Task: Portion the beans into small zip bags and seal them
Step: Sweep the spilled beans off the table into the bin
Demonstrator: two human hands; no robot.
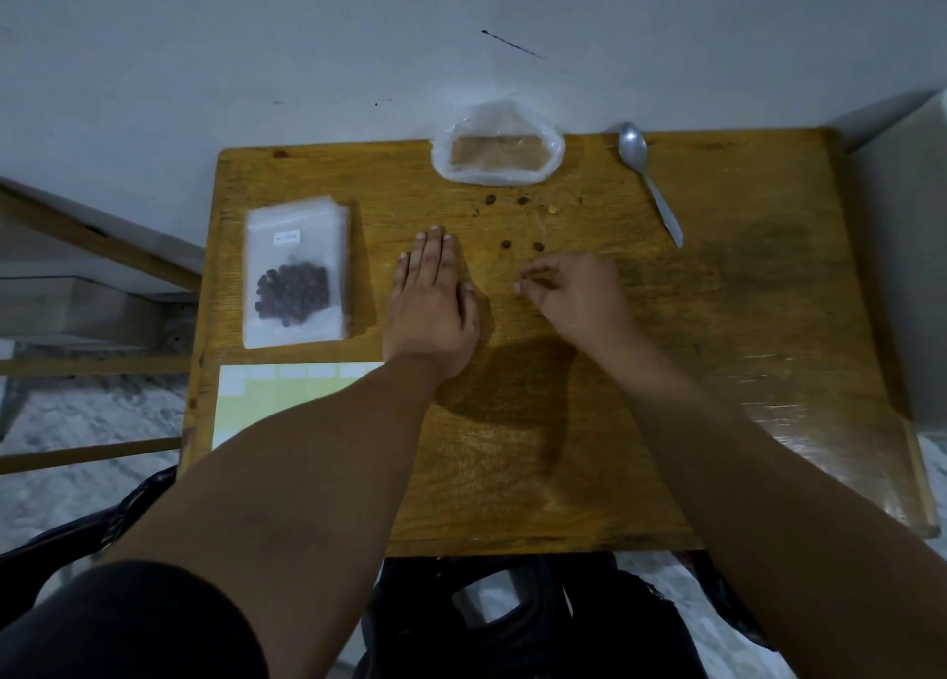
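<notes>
A stack of small clear zip bags [296, 273] lies at the table's left; the top bag holds a clump of dark beans [293, 294]. Several loose beans [506, 244] are scattered on the wood in front of a larger crumpled plastic bag [496, 146] at the back edge. My left hand [433, 299] lies flat on the table, fingers straight and together, right of the zip bags. My right hand [574, 294] hovers just below the loose beans with fingers curled toward the thumb; whether a bean sits between them is hidden.
A metal spoon [648, 181] lies at the back right of the wooden table [743, 319]. A sheet of pale labels [266, 396] sits at the front left, partly under my left forearm. A wall rises behind the table.
</notes>
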